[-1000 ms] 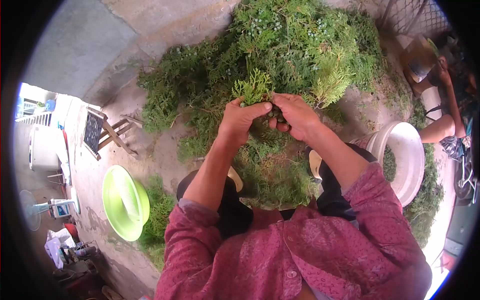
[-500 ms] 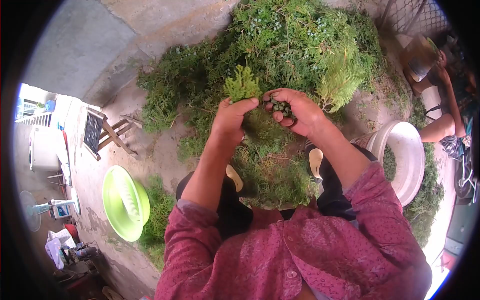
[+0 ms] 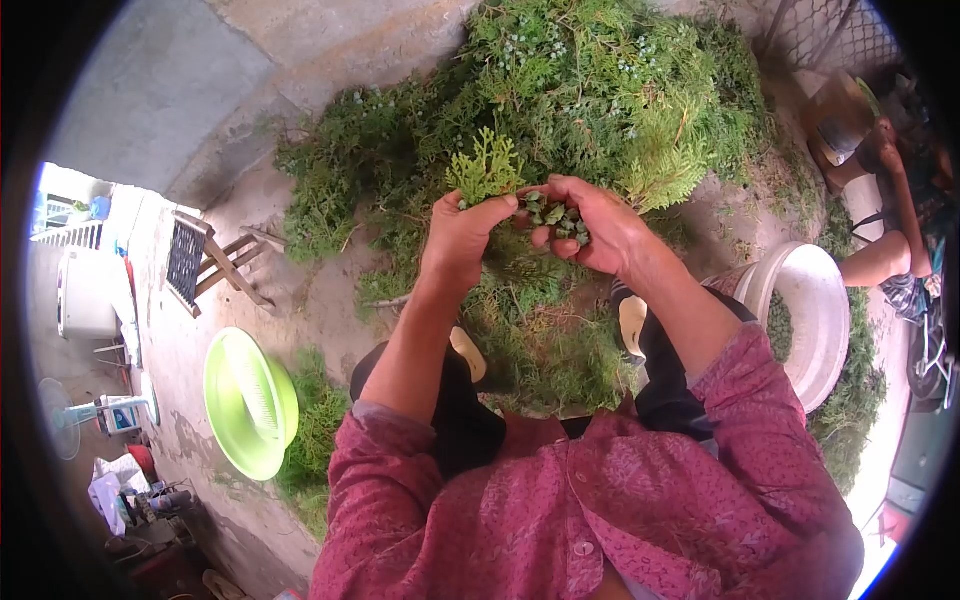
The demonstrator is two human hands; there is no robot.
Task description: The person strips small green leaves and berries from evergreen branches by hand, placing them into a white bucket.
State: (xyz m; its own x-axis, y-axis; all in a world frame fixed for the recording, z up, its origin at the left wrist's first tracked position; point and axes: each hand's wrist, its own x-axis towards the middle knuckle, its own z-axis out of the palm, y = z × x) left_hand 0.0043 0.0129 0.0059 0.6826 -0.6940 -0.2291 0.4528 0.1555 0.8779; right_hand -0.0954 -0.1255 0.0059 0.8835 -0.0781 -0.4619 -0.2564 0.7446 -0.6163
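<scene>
My left hand (image 3: 452,245) pinches a leafy conifer sprig (image 3: 484,168) between thumb and fingers, its fan of bright green foliage standing up above the thumb. Close beside it, my right hand (image 3: 608,232) curls around several small green cones (image 3: 565,222), which show in the palm. The fingertips of both hands meet or nearly meet at the sprig's lower part; contact there is hard to make out. Beyond the hands lies a big heap of cut conifer branches (image 3: 600,90), dotted with pale bluish cones.
A white bucket (image 3: 826,350) with green cones inside stands tilted in view by my right knee. To the left are a lime-green basin (image 3: 222,420) and a small wooden folding stool (image 3: 225,262). Another person (image 3: 905,215) sits at the far right. Loose greenery covers the floor between my feet.
My right hand has moved slightly and its fingers have loosened, so more of the cones show. The left hand keeps its hold on the sprig.
</scene>
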